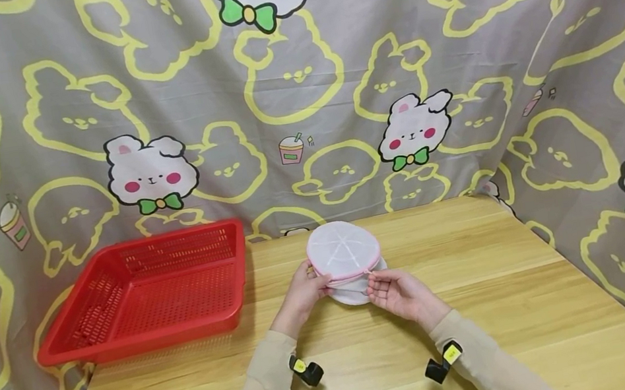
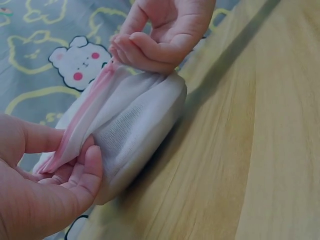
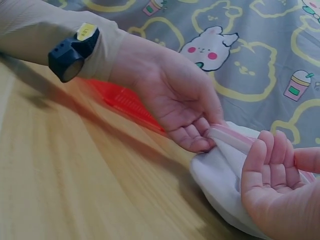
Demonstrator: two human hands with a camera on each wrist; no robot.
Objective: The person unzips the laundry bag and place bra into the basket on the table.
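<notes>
A round white mesh laundry bag with a pink-trimmed rim stands on the wooden table, slightly tilted. My left hand pinches its pink edge on the left side, thumb on top and fingers below. At the front right of the rim, my right hand has its fingertips together on the pink edge, apparently on a small zipper pull. In the left wrist view the soft side of the bag sags in folds under the pink zipper band. Seen from the right wrist, my right hand covers part of the bag.
A red plastic basket with perforated walls sits at the table's left. Behind the wooden table hangs a grey curtain with cartoon bunnies, which also closes off both sides. Each sleeve carries a black wrist device.
</notes>
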